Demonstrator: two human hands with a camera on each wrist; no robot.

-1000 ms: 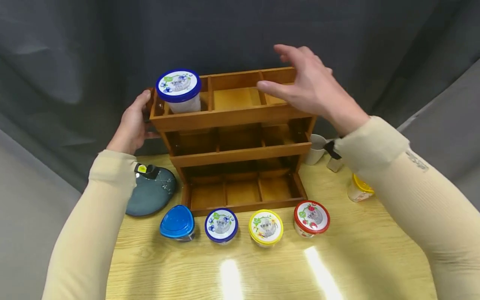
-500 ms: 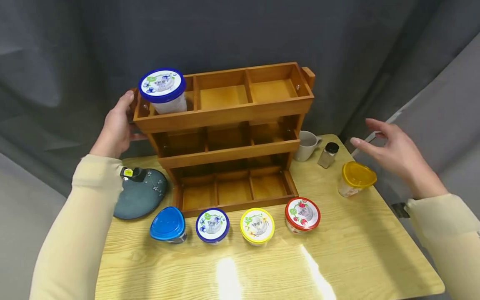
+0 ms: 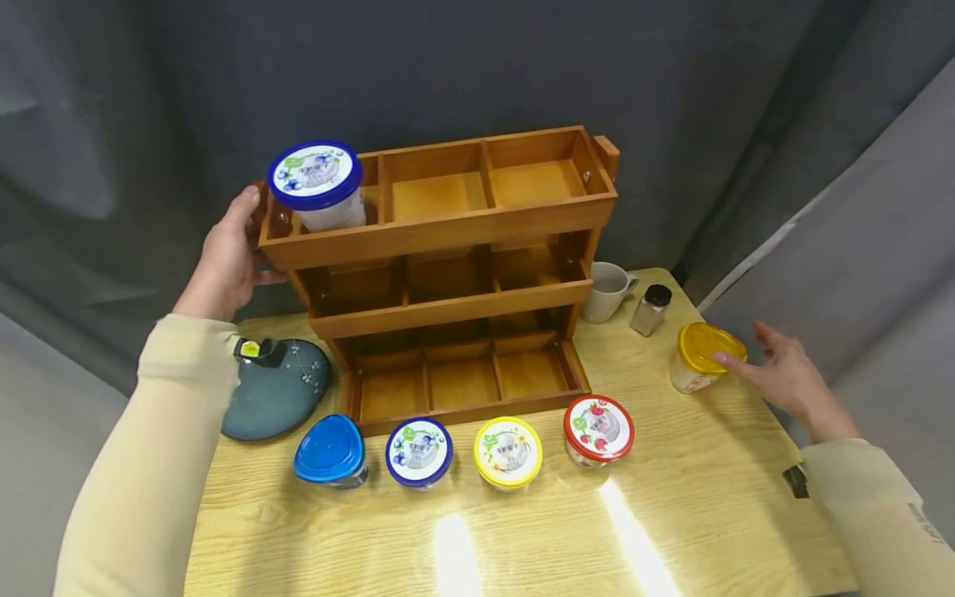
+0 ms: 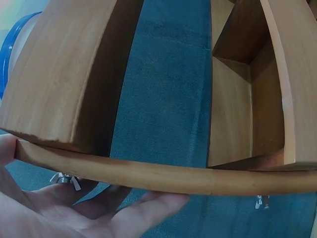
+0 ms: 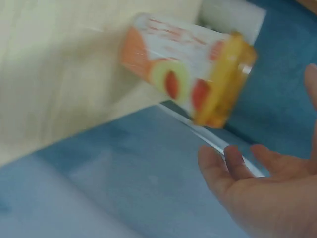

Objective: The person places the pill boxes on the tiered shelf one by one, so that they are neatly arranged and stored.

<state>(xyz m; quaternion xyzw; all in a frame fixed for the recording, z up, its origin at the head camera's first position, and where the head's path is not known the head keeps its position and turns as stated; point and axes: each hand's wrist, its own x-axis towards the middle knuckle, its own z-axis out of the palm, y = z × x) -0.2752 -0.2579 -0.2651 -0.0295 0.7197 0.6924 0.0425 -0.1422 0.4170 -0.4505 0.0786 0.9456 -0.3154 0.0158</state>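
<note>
One blue-lidded tub point(image 3: 317, 184) inside wooden rack point(image 3: 440, 234), top left compartment point(image 3: 371, 200).

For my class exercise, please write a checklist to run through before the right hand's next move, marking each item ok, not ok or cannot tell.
1. Left hand holding the wooden rack: ok, it holds the side panel.
2. Right hand gripping the amber-lidded container, its likely target: not ok; in the right wrist view its fingers are apart from it.
3. Lid on that container: ok, it is on.
4. Lid pressed tight: cannot tell.
5. Blueberry tub inside the top tier's left compartment: ok.
6. Room in the top tier: ok; bare floor shows in the middle compartment and right compartment.
</note>
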